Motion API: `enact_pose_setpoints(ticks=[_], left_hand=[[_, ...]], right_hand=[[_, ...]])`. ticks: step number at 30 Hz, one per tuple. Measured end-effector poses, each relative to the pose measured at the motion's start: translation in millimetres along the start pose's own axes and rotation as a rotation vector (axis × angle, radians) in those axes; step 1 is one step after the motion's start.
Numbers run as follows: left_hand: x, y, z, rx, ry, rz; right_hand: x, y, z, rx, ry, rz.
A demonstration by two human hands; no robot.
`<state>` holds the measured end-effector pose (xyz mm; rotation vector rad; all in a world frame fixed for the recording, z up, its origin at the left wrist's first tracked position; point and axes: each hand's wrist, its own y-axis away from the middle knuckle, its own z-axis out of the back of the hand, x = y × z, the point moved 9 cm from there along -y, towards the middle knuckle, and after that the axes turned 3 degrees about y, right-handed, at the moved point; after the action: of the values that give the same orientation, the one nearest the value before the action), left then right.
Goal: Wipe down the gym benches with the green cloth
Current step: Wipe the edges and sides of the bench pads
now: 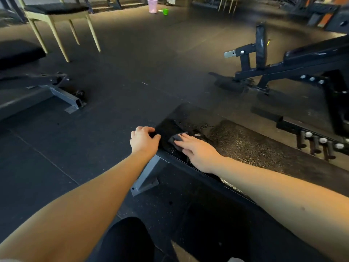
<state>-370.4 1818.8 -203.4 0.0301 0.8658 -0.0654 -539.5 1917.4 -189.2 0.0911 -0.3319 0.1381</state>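
A black padded gym bench (251,146) runs from the centre toward the lower right, its near end wet and shiny. My right hand (198,151) lies flat with straight fingers on a small cloth (176,139), which looks dark grey in this light, pressing it onto the pad. My left hand (144,139) grips the left end edge of the bench, fingers curled over it. Most of the cloth is hidden under my right hand.
An adjustable bench (294,61) stands at the right, with a row of pegs (319,142) beside it. Another bench (20,53) and its grey foot (66,97) are at the left. A wooden chair (56,14), pink bucket (152,5) and green cup (165,11) stand far back.
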Motion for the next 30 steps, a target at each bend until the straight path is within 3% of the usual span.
enact_pose_setpoints(ticks=[5, 11, 16, 19, 26, 30], left_hand=[[-26.3, 9.1, -14.8, 0.000, -0.248, -0.108], [-31.2, 10.5, -17.9, 0.013, -0.299, -0.107], [-41.0, 4.7, -27.8, 0.019, -0.340, -0.115], [-48.8, 1.6, -32.5, 0.022, -0.333, -0.119], [-45.5, -5.4, -33.0, 0.079, -0.367, -0.080], [-44.0, -8.5, -33.3, 0.092, -0.364, -0.054]], right_hand=[[-31.3, 23.7, 9.7, 0.001, 0.005, -0.051], [-72.5, -13.3, 42.1, -0.090, 0.108, -0.348], [-22.7, 25.4, 12.4, -0.088, 0.046, -0.123], [-44.4, 21.0, 12.7, -0.015, 0.007, -0.085], [-160.7, -33.7, 48.9, 0.025, 0.284, -0.533], [-133.3, -53.6, 47.9, -0.018, 0.355, -0.509]])
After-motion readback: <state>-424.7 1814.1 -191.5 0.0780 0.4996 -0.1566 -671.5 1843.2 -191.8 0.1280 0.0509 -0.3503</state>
